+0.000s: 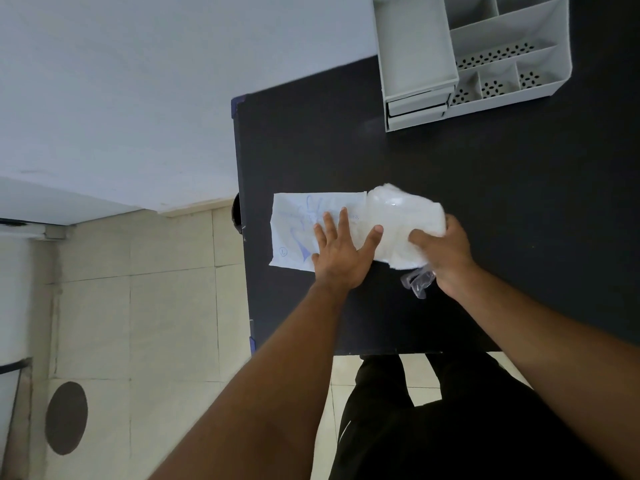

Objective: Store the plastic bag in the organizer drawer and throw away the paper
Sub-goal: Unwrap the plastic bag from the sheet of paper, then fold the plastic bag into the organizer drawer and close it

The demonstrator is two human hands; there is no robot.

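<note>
A white paper [298, 223] with blue print lies flat on the black table [485, 188]. My left hand [341, 251] presses on it, palm down and fingers spread. To its right sits a crumpled whitish plastic bag [403, 220], overlapping the paper's right end. My right hand [445, 252] grips the bag's right side; a clear twisted end of plastic [417, 284] pokes out under the hand. The grey organizer [474, 57] stands at the table's far right, its small drawers [417, 105] facing me and looking closed.
The table's left edge [240, 202] runs beside a tiled floor [156, 306]. A dark round shape [65, 417] lies on the floor at lower left. My legs in dark trousers [433, 410] stand at the table's near edge.
</note>
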